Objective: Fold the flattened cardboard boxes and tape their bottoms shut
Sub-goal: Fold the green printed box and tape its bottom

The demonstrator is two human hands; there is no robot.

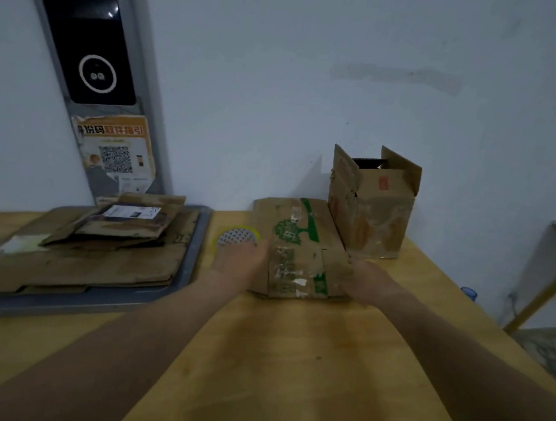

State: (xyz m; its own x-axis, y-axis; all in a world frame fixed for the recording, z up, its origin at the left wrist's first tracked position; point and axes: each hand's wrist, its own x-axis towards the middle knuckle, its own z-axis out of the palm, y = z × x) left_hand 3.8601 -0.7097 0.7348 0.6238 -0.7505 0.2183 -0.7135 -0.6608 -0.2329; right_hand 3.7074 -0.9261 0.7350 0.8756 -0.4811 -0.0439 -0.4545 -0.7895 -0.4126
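Scuffed, green-printed cardboard box (300, 249), rectangular. Left hand (241, 259) flat against 9 o'clock side; right hand (363, 281) at 3 o'clock, grip unclear.

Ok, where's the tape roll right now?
Head view: the tape roll lies on the table, just beyond the left hand, left of the green-printed box.

Dim, bluish light; soft overall blur; wide-angle bending at edges; faint glare on black panel (84, 22).
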